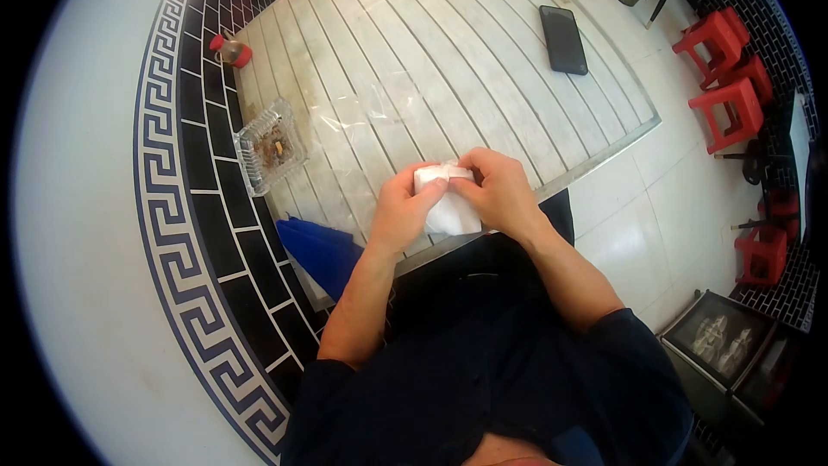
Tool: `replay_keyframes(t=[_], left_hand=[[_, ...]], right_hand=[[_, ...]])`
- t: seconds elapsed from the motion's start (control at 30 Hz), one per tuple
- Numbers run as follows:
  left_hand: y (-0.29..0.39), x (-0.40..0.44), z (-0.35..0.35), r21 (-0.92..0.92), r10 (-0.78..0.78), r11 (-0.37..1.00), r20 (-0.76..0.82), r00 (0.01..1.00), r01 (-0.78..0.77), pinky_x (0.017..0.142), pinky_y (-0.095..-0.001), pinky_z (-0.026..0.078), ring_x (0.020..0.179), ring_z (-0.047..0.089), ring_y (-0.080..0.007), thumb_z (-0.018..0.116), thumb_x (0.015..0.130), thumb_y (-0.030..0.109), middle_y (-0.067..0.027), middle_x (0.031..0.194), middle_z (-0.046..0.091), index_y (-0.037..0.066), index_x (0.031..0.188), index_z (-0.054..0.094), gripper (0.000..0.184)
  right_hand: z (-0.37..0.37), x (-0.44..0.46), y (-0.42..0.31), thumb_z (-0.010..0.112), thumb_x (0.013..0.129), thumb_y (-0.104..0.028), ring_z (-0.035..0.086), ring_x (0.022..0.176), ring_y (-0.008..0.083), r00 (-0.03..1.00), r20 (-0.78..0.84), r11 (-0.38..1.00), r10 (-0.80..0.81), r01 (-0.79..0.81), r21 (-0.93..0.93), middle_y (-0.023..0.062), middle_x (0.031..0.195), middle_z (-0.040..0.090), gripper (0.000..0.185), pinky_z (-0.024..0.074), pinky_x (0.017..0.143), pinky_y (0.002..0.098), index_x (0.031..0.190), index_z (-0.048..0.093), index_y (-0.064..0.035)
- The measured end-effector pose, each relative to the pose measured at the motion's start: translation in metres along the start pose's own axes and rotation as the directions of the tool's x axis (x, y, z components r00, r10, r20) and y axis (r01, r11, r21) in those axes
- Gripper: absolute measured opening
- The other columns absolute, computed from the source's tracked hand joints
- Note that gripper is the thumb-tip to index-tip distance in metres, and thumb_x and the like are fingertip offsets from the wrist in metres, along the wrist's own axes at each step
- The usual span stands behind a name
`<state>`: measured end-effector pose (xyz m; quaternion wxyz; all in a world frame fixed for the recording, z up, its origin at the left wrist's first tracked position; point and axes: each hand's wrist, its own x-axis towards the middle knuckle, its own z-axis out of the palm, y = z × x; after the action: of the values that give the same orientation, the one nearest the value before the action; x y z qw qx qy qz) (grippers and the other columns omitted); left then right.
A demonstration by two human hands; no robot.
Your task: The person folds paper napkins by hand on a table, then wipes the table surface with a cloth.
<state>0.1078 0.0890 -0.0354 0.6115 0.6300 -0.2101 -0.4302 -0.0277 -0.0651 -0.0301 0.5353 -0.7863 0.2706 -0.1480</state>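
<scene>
A person in a dark short-sleeved top held a soft white packet (453, 216) between both hands at the near edge of a slatted surface (448, 60). The left hand (402, 211) closed around the packet's left side, its thumb laid across the top, while the right hand (503, 192) pinched the upper right corner with bent fingers. The packet's lower end hung free between the wrists; whether its underside touched the slats could not be told. Clear plastic film (371, 108) lay just beyond the left hand, near a glass ashtray (250, 164) with debris inside. A blue cloth-like item (321, 250) sat beside the left forearm, and a dark smartphone (564, 39) rested well apart, toward the surface's right side, with red stools (729, 112) on the tiled floor (625, 242) beyond
</scene>
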Motion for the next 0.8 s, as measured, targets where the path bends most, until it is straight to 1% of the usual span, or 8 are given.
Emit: replay_keyframes(t=[0.1,0.17,0.3,0.5,0.57,0.6,0.67,0.8], left_hand=[[0.002,0.002,0.000,0.187,0.018,0.982,-0.044,0.999,-0.010,0.084,-0.0309,0.058,0.098,0.071,-0.0142,0.072,0.104,0.017,-0.0083,0.114,0.077,-0.004,0.131,0.070,0.035],[0.002,0.005,-0.002,0.015,-0.019,1.000,-0.043,0.999,0.019,0.084,-0.0299,0.057,0.098,0.071,-0.0135,0.072,0.104,0.017,-0.0088,0.112,0.077,-0.004,0.129,0.070,0.033],[0.005,0.007,0.003,-0.165,-0.037,0.986,-0.143,0.989,0.014,0.085,-0.0298,0.057,0.098,0.071,-0.0134,0.072,0.105,0.018,-0.0091,0.111,0.077,-0.005,0.128,0.070,0.033],[0.004,0.006,0.000,0.038,0.012,0.999,-0.120,0.993,-0.008,0.089,-0.0304,0.057,0.103,0.071,-0.0154,0.071,0.106,0.017,-0.0096,0.117,0.076,-0.004,0.137,0.067,0.037],[0.014,-0.004,-0.004,-0.206,-0.145,0.969,-0.047,0.988,0.132,0.096,-0.0321,0.057,0.114,0.069,-0.0188,0.073,0.103,0.016,-0.0131,0.132,0.071,-0.002,0.156,0.053,0.059],[0.013,-0.006,-0.009,-0.204,-0.146,0.970,-0.047,0.988,0.134,0.096,-0.0321,0.057,0.114,0.069,-0.0188,0.073,0.103,0.016,-0.0131,0.132,0.071,-0.002,0.156,0.053,0.059],[0.008,-0.012,-0.018,-0.162,-0.104,0.980,0.060,0.993,0.113,0.104,-0.0347,0.054,0.126,0.065,-0.0222,0.078,0.096,0.010,-0.0162,0.146,0.063,-0.002,0.169,0.032,0.087],[0.016,-0.020,-0.017,0.004,-0.009,1.000,0.133,0.991,0.009,0.109,-0.0383,0.053,0.130,0.063,-0.0253,0.078,0.090,0.002,-0.0173,0.149,0.060,-0.002,0.171,0.023,0.098]], right_hand=[[0.004,0.000,0.004,0.085,0.090,-0.017,0.071,0.079,0.0170,1.000,-0.013,0.998,0.002,-0.003,-0.063,0.0104,0.090,0.076,0.027,0.0578,0.071,0.0333,0.106,0.073,0.0019],[0.005,-0.002,0.005,0.086,0.089,-0.017,0.072,0.080,0.0174,0.995,-0.099,0.997,0.028,-0.022,0.068,0.0111,0.096,0.076,0.036,0.0590,0.073,0.0335,0.115,0.070,0.0014],[-0.012,-0.012,-0.010,0.090,0.085,-0.020,0.075,0.091,0.0194,0.987,0.026,0.983,0.157,-0.158,0.097,0.0151,0.110,0.076,0.054,0.0603,0.080,0.0343,0.127,0.064,0.0018],[-0.004,-0.012,-0.002,0.093,0.082,-0.019,0.076,0.099,0.0220,0.985,0.043,0.984,0.169,-0.171,0.048,0.0157,0.111,0.077,0.056,0.0600,0.087,0.0359,0.124,0.064,0.0038],[-0.005,-0.011,-0.001,0.093,0.082,-0.019,0.076,0.098,0.0220,0.984,0.043,0.983,0.174,-0.176,0.044,0.0157,0.111,0.077,0.055,0.0600,0.087,0.0360,0.123,0.064,0.0036],[-0.005,-0.011,0.000,0.092,0.082,-0.018,0.075,0.098,0.0220,0.983,0.041,0.983,0.178,-0.180,0.040,0.0157,0.111,0.077,0.053,0.0600,0.087,0.0361,0.121,0.064,0.0033],[0.000,-0.011,0.011,0.093,0.080,-0.024,0.074,0.095,0.0262,0.984,0.030,0.980,0.178,-0.180,0.081,0.0175,0.106,0.076,0.055,0.0590,0.085,0.0384,0.118,0.065,0.0035],[0.004,-0.009,0.011,0.093,0.078,-0.030,0.073,0.093,0.0286,0.982,0.022,0.967,0.186,-0.187,0.175,0.0188,0.103,0.075,0.057,0.0581,0.084,0.0406,0.115,0.066,0.0037]])
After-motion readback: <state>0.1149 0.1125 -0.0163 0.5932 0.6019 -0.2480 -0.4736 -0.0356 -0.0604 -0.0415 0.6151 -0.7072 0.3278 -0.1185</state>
